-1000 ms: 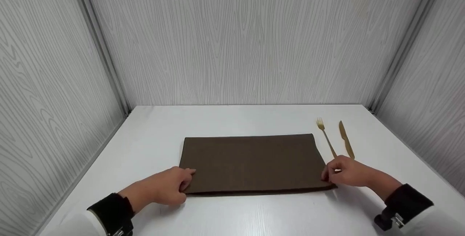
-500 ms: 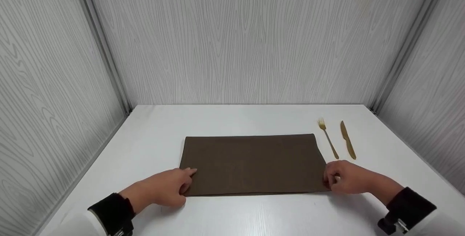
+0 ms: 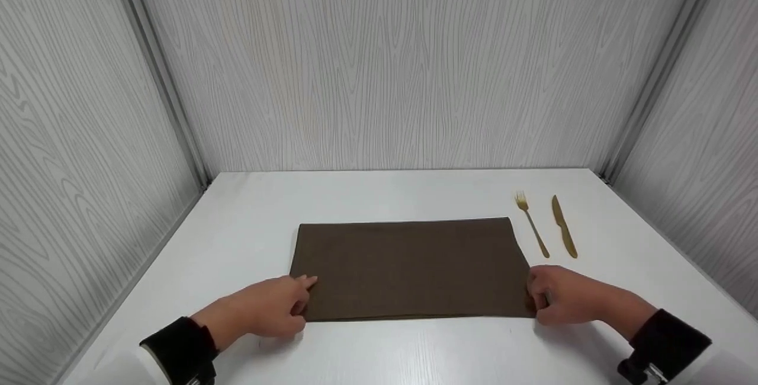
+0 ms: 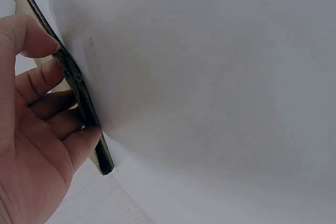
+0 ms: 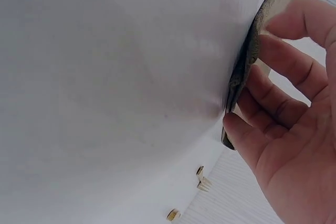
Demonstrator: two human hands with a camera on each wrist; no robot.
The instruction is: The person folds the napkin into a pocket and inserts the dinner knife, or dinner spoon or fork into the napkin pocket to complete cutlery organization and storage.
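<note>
right, we are looking down on a white table [image 3: 414, 195] boxed in by grey wood-grain walls [image 3: 385, 65], and there is no bowl, tray or box in sight, so nothing is sitting inside anything. what we have is a brown cloth [image 3: 408, 266], folded flat, lying in the middle of the table toward the near edge. its long axis runs left to right across our view, short sides facing the two hands, long edges parallel to the table's near edge.

the left hand [image 3: 269, 311] is at the near left corner of the cloth, and in the left wrist view we see its fingers [image 4: 39, 80] curled against the folded edge [image 4: 79, 85], thumb above, pinching the layers. the right hand [image 3: 559, 302] is at the near right corner, and the right wrist view shows the same thing mirrored: fingers [image 5: 278, 98] curled along the cloth's edge [image 5: 244, 72], thumb on top, gripping it. so both hands are closed on the cloth, one at each end of the near side.

off to the right, a gold fork [image 3: 531, 224] and a gold knife [image 3: 564, 226] lie side by side on the table, just apart from each other, pointing away from us, near the cloth's far right corner but not touching it.
</note>
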